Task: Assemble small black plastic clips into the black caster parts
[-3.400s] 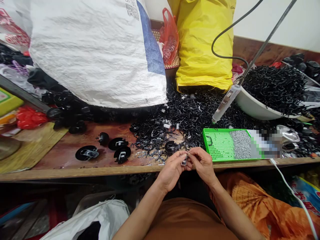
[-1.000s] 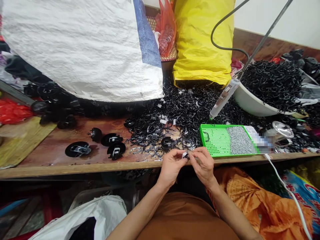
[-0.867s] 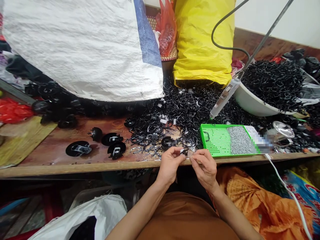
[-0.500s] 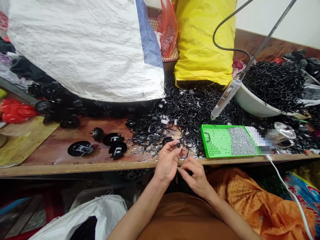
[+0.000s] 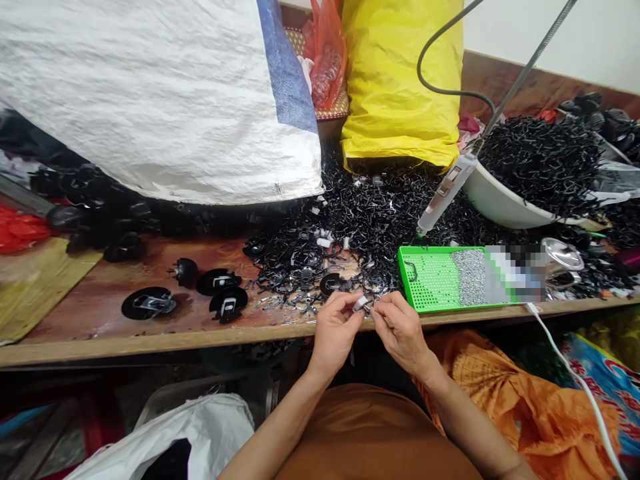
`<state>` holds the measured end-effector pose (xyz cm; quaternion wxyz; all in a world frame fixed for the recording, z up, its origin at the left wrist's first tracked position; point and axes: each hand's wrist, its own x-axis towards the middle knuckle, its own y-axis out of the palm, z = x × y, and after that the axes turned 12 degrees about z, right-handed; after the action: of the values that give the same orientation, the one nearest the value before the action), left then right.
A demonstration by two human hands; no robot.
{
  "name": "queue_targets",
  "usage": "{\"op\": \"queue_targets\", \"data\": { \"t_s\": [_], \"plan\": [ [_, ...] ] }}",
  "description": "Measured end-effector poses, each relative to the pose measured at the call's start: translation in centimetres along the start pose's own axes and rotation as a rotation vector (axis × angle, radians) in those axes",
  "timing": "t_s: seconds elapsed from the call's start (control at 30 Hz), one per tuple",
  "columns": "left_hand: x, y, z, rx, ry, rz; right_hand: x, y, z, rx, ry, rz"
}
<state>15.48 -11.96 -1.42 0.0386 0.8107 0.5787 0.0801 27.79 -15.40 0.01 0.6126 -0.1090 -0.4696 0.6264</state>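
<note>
A small whitish part (image 5: 360, 304), tilted, is pinched in the left grip (image 5: 333, 333), just beside the right grip (image 5: 400, 330).

Assy. workshop: wooden bench (image 5: 100, 303) w/ heaped blk parts (image 5: 387, 210), 1 hanging elec. screwdriver (image 5: 447, 193).

From my remote view, I log the tabletop (image 5: 103, 303) as wood: reddish, glossy surface, duller raw front edge (image 5: 150, 349). Small pale piece (image 5: 359, 304): smooth plastic, by its look. Black disc (image 5: 131, 307): smooth plastic, slight sheen; the clip (image 5: 156, 304) on it shinier. Green tray (image 5: 431, 287): perforated plastic. White sack (image 5: 165, 100): rough, creased weave. Yellow sack (image 5: 403, 80): smoother, glossier. Round vessel (image 5: 563, 254): bright, polished metal. Bowl (image 5: 503, 202): smooth pale plastic.
</note>
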Motion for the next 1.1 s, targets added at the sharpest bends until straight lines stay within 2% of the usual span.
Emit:
{"op": "queue_targets", "data": {
  "t_s": [0.27,0.53,0.67,0.9,1.1],
  "plan": [
    [-0.1,0.3,0.1,-0.051,-0.051,0.002,-0.3,-0.4,-0.2,0.004,-0.004,0.050],
    [-0.1,0.5,-0.2,-0.119,-0.099,-0.002,-0.4,-0.7,-0.2,-0.005,0.009,0.041],
    [-0.1,0.6,-0.3,-0.108,-0.089,0.009,-0.5,-0.6,-0.4,-0.026,-0.003,0.040],
    [-0.5,0.1,0.0,-0.033,-0.054,0.095,-0.9,-0.4,-0.6,-0.159,-0.045,-0.003],
    [-0.7,0.0,0.0,-0.021,-0.045,0.075,-1.1,-0.3,-0.6,-0.061,-0.055,0.031]
  ]
}}
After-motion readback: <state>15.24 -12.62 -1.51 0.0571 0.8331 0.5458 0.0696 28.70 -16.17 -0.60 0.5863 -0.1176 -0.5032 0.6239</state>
